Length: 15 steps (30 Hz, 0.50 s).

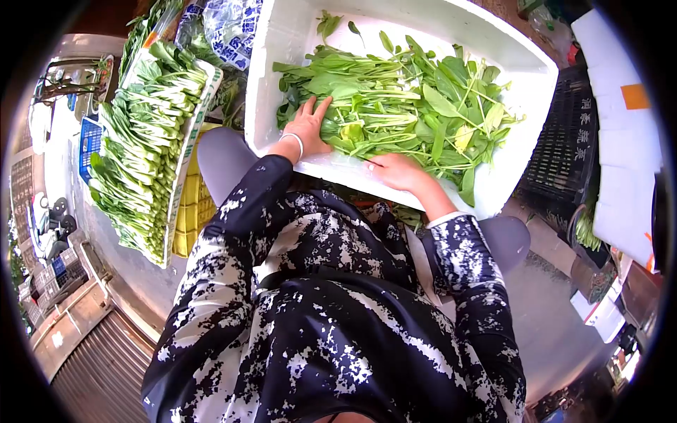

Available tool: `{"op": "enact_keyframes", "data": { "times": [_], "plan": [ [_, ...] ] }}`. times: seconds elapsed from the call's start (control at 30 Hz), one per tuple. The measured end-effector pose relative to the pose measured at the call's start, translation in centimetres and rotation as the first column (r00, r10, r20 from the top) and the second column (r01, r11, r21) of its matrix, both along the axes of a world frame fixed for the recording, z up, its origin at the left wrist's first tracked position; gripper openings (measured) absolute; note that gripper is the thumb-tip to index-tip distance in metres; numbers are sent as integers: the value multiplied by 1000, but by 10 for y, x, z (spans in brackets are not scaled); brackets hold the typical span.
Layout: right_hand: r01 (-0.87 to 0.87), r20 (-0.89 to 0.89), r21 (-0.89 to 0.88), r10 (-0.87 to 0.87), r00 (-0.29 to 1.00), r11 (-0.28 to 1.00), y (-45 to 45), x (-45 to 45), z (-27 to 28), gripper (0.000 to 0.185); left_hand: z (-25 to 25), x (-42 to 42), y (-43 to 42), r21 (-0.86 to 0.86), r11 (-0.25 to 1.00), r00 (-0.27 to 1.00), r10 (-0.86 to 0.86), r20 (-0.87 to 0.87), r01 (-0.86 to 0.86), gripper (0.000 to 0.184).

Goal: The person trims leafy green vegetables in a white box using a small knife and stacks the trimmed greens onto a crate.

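Note:
A white foam box in front of me holds a loose layer of leafy greens, with stems and leaves lying roughly sideways. My left hand, with a white bangle at its wrist, rests on the left part of the greens, its fingers spread. Over the near wall of the box reaches my right hand, touching the lower edge of the greens. One of its digits points left; the other fingers are mostly hidden, so their grip does not show.
On the left, bundled green vegetables lie in rows on a white-edged tray, above a yellow crate. A blue-printed plastic bag sits by the box's far left corner. Black crates and white foam boxes stand on the right.

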State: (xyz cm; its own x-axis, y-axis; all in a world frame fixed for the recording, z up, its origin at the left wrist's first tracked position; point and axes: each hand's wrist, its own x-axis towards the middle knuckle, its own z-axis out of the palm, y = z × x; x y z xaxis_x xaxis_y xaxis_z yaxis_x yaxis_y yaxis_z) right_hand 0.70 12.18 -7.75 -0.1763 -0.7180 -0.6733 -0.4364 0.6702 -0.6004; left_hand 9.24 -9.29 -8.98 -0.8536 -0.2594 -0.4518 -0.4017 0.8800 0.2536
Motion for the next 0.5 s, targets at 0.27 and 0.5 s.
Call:
{"op": "enact_keyframes", "data": {
  "times": [0.27,0.5],
  "plan": [
    [112,-106,121,-99,989,986,-39,-36,-19,35,-11,-46,-25,-135,990,989,10,-149,-30,74],
    [196,-40,189,-192,981,962,-63,-82,12,31,10,-87,-41,-122,992,997,0,-75,-10,77]
  ]
}}
